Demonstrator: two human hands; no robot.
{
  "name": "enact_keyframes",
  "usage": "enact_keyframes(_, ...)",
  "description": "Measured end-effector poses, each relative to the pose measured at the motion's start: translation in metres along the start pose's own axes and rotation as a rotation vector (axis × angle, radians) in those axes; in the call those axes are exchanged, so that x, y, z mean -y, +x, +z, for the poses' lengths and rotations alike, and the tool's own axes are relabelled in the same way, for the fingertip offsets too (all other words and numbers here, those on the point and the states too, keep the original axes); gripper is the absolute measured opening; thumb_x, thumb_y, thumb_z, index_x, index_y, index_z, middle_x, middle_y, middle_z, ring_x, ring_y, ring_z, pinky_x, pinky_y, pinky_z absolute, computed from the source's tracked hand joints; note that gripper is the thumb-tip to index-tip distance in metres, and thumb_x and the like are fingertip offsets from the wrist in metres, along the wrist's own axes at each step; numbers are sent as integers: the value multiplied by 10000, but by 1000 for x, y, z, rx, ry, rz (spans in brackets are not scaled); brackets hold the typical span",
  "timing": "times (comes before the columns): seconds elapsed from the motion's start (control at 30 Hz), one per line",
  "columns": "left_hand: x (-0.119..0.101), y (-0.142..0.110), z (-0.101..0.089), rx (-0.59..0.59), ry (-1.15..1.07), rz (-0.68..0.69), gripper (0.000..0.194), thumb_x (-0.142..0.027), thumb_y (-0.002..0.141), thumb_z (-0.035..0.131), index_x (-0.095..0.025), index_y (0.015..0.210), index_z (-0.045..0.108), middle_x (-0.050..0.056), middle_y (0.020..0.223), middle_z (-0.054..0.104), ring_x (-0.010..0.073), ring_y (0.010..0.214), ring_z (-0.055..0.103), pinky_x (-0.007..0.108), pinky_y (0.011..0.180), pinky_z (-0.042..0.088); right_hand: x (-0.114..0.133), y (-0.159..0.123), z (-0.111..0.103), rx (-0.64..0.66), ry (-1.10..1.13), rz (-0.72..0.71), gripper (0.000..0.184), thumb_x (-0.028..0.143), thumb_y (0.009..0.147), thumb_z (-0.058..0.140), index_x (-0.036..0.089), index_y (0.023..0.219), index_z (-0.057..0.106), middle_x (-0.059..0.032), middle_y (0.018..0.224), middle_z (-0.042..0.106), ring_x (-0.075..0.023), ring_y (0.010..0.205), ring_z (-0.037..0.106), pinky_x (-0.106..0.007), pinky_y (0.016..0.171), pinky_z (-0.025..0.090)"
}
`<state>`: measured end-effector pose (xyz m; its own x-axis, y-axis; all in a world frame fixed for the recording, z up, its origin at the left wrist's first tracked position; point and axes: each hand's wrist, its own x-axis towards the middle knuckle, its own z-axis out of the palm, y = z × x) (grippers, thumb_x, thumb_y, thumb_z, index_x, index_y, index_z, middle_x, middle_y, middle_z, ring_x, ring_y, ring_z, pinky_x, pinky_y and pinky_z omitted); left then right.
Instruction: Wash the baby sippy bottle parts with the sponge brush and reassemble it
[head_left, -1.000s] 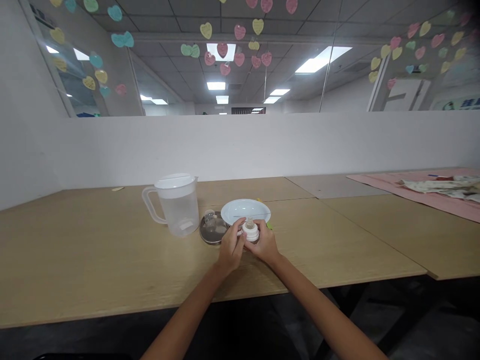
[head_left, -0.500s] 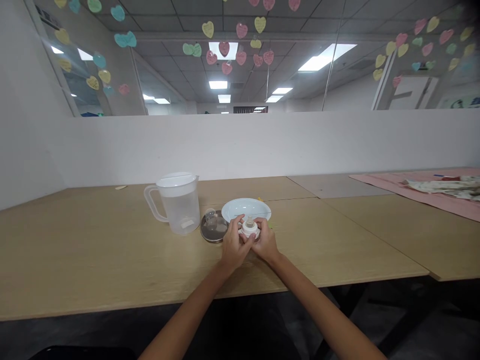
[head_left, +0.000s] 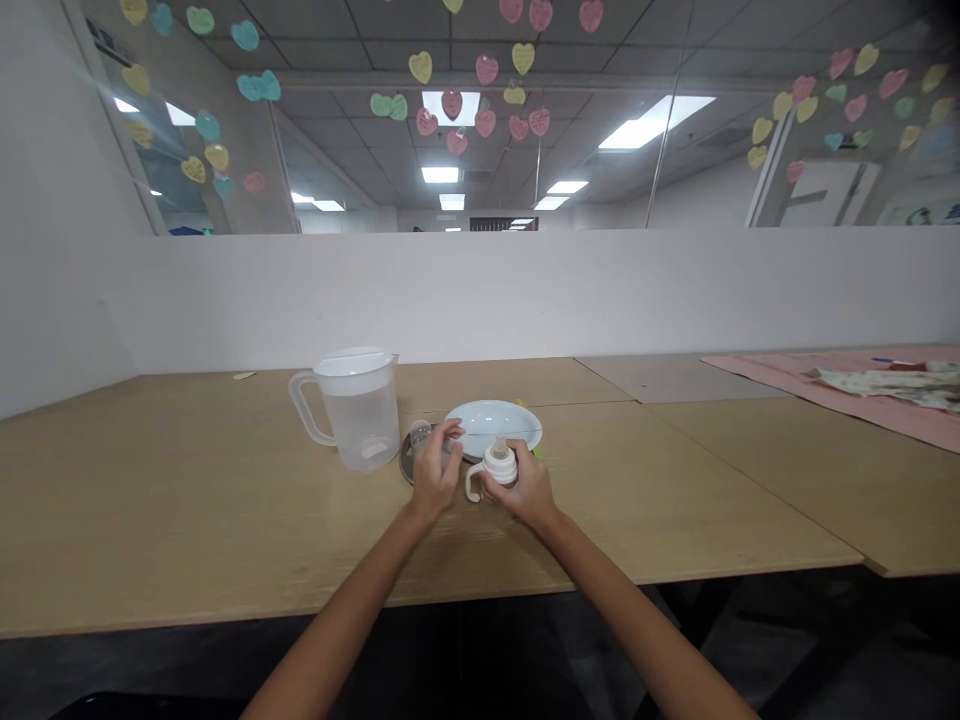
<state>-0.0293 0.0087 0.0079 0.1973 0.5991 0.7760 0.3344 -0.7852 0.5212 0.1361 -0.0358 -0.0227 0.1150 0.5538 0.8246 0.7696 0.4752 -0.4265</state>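
My right hand (head_left: 529,482) is wrapped around a baby bottle (head_left: 499,464) with a white collar, a clear teat on top and a white handle curving out on the left. My left hand (head_left: 437,470) is off the bottle, fingers apart, over the right part of a round metal tray (head_left: 407,467). On that tray stands a small clear dome-shaped cap (head_left: 420,432), just beyond my left fingers. Behind both hands lies a white oval bowl (head_left: 493,413). The bottle's lower body is mostly hidden by my right hand.
A translucent lidded pitcher (head_left: 360,415) stands left of the tray. Small yellow and green bits show at the bowl's right edge. A pink cloth (head_left: 780,375) with items on it covers the far right. The wooden table (head_left: 225,520) meets a white wall behind.
My left hand has let go of the bottle and moved left toward the tray and clear cap. The bottle stays in my right hand, its left handle now showing.
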Motion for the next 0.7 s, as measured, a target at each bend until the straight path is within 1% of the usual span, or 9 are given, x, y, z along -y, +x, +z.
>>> enact_keyframes(0.07,23,13,-5,-88,114,-66,302,-235,898,378,-176,1158,520,84,1053,634,199,987,596,364,906,456,-2,-1,1,2,-31,35,457,538,693,608,174,959,526,-71,792,668,-219,701,638,-294,611,485)
enact_keyframes(0.1,34,18,-8,-88,195,-103,311,-199,887,375,-172,1158,525,91,1081,628,206,1012,588,376,919,451,-3,-2,2,1,-46,52,463,551,690,602,174,946,522,-74,789,666,-222,696,638,-296,602,481)
enact_keyframes(0.17,53,23,-12,-22,371,-181,349,-124,852,384,-147,1168,528,117,1135,612,223,1067,565,400,954,431,-5,-4,2,-1,-72,88,468,570,690,586,177,934,515,-72,769,662,-223,666,634,-293,565,467)
enact_keyframes(0.2,60,24,-14,40,443,-213,358,-96,833,395,-135,1159,537,125,1137,613,226,1069,564,399,958,429,-6,-5,3,-1,-79,100,468,575,691,581,179,931,512,-72,770,663,-223,657,633,-293,557,464)
enact_keyframes(0.27,70,22,-19,130,517,-241,356,-66,807,423,-133,1128,562,121,1114,629,222,1056,571,377,957,429,-9,-6,3,-8,-78,106,464,578,693,577,183,927,507,-70,765,665,-226,654,633,-300,563,465)
enact_keyframes(0.37,73,17,-23,152,540,-243,359,-76,818,431,-143,1148,556,115,1129,623,216,1060,566,357,950,429,-10,-8,3,-14,-60,96,467,570,698,587,183,948,514,-71,793,673,-231,683,639,-307,588,472)
enact_keyframes(0.53,64,16,-22,189,569,-235,330,-125,849,429,-135,1154,555,126,1110,601,224,1031,561,360,928,427,-7,-8,2,10,-54,45,485,546,728,588,171,1032,532,-89,887,680,-229,753,642,-307,631,483)
enact_keyframes(0.63,58,15,-18,192,627,-219,286,-219,862,464,-145,1111,584,124,1075,577,238,1027,550,365,914,427,-5,-6,2,13,-47,26,486,532,747,580,163,1059,533,-92,895,681,-230,774,642,-309,654,489)
enact_keyframes(0.7,55,13,-16,197,660,-226,296,-305,847,517,-153,1089,592,123,1057,564,255,1018,550,374,891,436,-4,-5,1,8,-47,14,483,528,753,573,162,1066,535,-96,911,682,-232,789,643,-313,666,492)
